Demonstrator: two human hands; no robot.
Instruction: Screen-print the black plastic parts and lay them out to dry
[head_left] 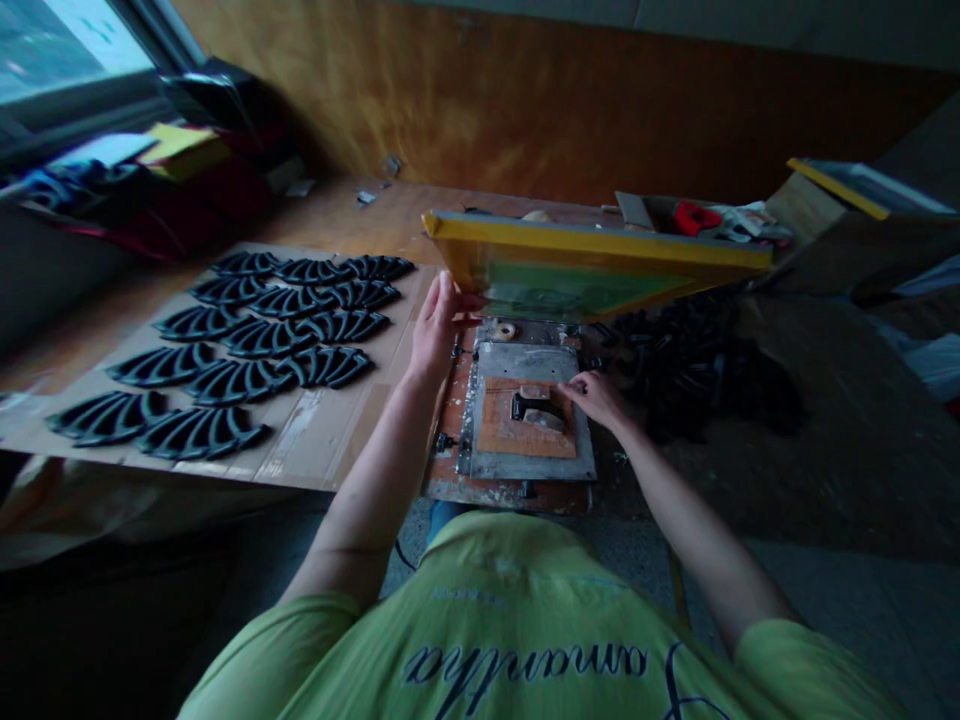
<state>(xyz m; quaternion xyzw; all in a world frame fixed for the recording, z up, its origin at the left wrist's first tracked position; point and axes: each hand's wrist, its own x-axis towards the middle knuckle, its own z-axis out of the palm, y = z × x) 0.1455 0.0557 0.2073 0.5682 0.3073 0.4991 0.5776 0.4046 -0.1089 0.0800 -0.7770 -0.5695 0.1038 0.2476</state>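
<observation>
A yellow-edged screen printing frame (600, 240) with a green mesh panel stands tilted up above a metal base plate (491, 465). My left hand (439, 318) is at the frame's lower left side, fingers closed around its edge. Below it, a brown board (499, 430) lies on the plate and carries a shaped holder with a small black plastic part (517, 407) in it. My right hand (598, 396) is beside the board's right edge, with thumb and fingers drawn together; whatever is between them is too small to make out.
Rows of black fan-shaped stacks (236, 380) lie on a cardboard sheet (315, 440) to the left. A heap of loose black parts (705, 370) sits to the right. Behind it are an open box with a red roll (696, 217) and another yellow-edged frame (840, 188). A tape roll (505, 330) rests behind the plate.
</observation>
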